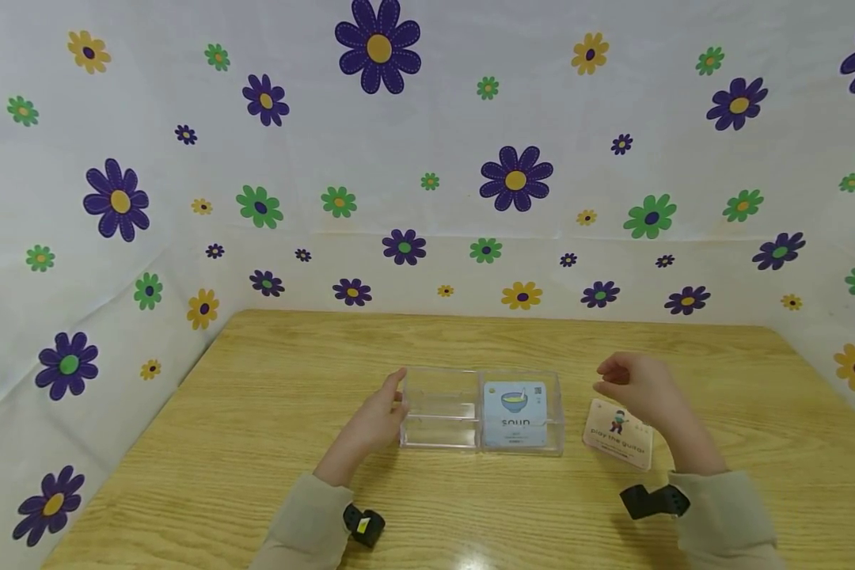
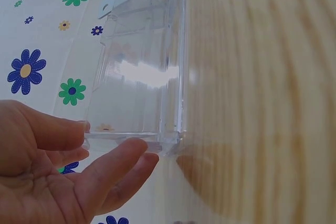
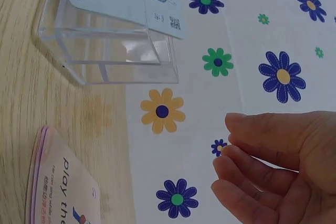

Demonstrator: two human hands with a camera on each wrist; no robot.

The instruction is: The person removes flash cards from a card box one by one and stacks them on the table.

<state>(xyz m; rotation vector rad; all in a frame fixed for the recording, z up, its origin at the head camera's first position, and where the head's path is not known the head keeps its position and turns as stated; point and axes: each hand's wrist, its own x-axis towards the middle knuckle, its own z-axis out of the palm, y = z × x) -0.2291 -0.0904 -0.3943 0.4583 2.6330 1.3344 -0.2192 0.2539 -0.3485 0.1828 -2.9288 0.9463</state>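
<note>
Clear plastic two-compartment box point(image 1: 480, 451), lower centre of the frame, on a wood-grain table point(image 1: 256, 364). Right compartment: pale blue "soup" card point(image 1: 515, 435), leaning face up, bowl picture above the word. Left compartment: transparent, tabletop visible through it. Pink "play the guitar" card point(image 1: 616, 435), uppermost of a small stack, lower right of the frame, just beside the box's right end. Left hand point(image 1: 372, 423): thumb and fingers gripping the box's left end wall. Right hand point(image 1: 641, 388): raised near the stack, fingers loosely bent, thumb apart from them, holding nothing.
</note>
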